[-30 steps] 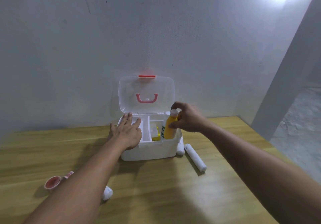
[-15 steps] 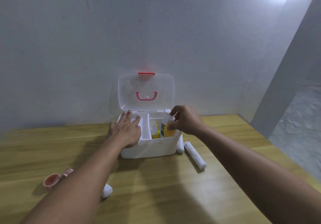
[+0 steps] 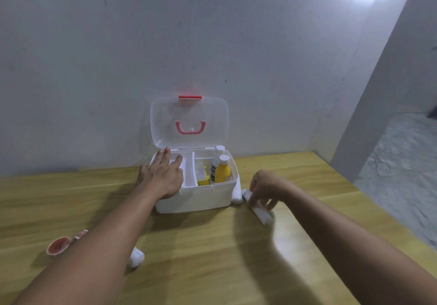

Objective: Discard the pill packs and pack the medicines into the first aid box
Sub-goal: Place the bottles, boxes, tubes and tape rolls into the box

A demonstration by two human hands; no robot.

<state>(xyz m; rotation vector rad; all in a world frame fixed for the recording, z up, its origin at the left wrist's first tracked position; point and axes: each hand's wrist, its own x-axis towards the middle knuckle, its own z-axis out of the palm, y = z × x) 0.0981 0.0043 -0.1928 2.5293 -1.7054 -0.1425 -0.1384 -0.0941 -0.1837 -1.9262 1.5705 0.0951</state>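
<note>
A white first aid box (image 3: 194, 200) stands on the wooden table with its clear lid (image 3: 189, 120) raised against the wall. Inside, at the right, a yellow bottle (image 3: 222, 171) stands upright beside a white bottle (image 3: 216, 162) and a small yellow pack (image 3: 203, 178). My left hand (image 3: 163, 174) lies flat on the box's left inner tray, fingers spread. To the right of the box my right hand (image 3: 266, 190) curls its fingers around a white gauze roll (image 3: 260, 212) lying on the table. Another white roll (image 3: 237, 192) leans against the box's right side.
A small pink-red cap (image 3: 58, 246) and a pinkish item (image 3: 80, 235) lie at the left of the table. A white roll (image 3: 136, 257) shows beside my left forearm. The grey wall stands right behind the box; the table's right edge drops to a concrete floor (image 3: 402, 174).
My right hand let go of the yellow bottle, which now stands in the box, and moved right and down onto the white roll on the table. My left hand stayed on the box.
</note>
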